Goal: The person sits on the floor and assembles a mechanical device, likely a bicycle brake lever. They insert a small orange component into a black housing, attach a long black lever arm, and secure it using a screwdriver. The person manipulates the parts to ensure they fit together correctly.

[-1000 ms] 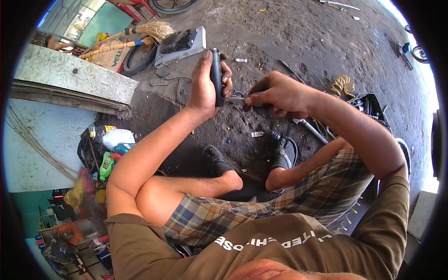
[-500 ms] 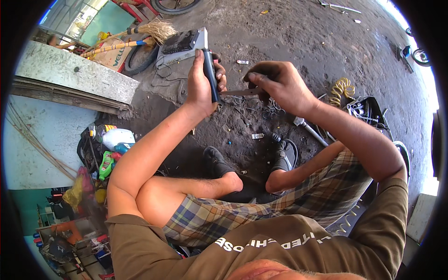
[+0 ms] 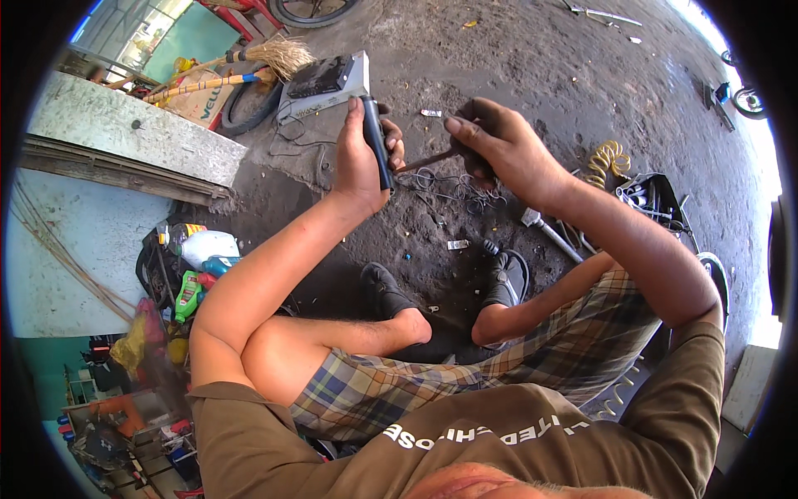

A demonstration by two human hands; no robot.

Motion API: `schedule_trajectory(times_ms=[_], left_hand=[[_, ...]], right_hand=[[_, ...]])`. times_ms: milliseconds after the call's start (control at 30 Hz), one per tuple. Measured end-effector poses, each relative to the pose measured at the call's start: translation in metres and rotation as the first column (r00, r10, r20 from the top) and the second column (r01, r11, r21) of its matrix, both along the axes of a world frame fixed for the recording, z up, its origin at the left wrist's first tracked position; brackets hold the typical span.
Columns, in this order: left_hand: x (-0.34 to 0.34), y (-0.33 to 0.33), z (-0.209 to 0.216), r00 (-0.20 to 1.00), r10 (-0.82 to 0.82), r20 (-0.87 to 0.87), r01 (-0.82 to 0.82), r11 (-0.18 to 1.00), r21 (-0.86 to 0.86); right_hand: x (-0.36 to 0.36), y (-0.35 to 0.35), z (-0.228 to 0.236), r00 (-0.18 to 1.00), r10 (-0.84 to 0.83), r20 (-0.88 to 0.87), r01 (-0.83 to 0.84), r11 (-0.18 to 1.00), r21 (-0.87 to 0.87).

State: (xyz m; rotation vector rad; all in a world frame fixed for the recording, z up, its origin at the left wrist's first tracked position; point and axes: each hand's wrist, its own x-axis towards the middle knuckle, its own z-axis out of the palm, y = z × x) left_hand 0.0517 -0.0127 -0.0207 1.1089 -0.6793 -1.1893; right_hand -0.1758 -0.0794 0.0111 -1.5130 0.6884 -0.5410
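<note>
My left hand (image 3: 357, 160) is wrapped round a black cylindrical tube (image 3: 376, 140), held almost upright with the thumb along its side. Between the fingers of my right hand (image 3: 507, 150) is a thin flat metal blade (image 3: 430, 160), its exact kind unclear. The blade points left, and its tip meets the tube's side near the lower end, by my left fingers. Whether the tip presses into the tube or only touches it, I cannot tell. Dark grime covers the fingertips of both hands.
Tangled wire (image 3: 457, 187) lies on the dirt floor below my hands. A hammer (image 3: 553, 233) and a tool tray (image 3: 657, 204) are at right, beside a coiled yellow hose (image 3: 609, 158). A grey box (image 3: 324, 87) and a straw broom (image 3: 278, 56) stand far left; bottles (image 3: 208, 247) sit nearer.
My right hand has shifted slightly right and turned, so the blade now slants and shows a narrower, darker side. The tube in my left hand has dropped slightly.
</note>
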Motion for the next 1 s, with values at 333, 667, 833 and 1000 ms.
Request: schedule_trajectory(times_ms=[333,667,833,1000], left_hand=[[-0.006,0.004,-0.003,0.996,0.023,-0.082,-0.016,0.996,0.086],[-0.003,0.000,-0.004,0.994,0.057,-0.088,-0.049,0.995,0.090],[-0.001,0.002,-0.003,0.993,0.061,-0.099,-0.053,0.995,0.080],[-0.003,0.000,-0.001,0.994,0.083,-0.070,-0.077,0.994,0.076]], right_hand=[[-0.006,0.001,0.006,0.988,-0.039,-0.151,-0.003,0.963,-0.271],[-0.011,-0.012,-0.017,0.998,0.038,-0.041,-0.054,0.848,-0.528],[-0.002,-0.002,-0.009,0.991,-0.078,-0.110,0.028,0.918,-0.397],[-0.002,-0.005,-0.015,0.995,-0.047,0.089,0.090,0.807,-0.584]])
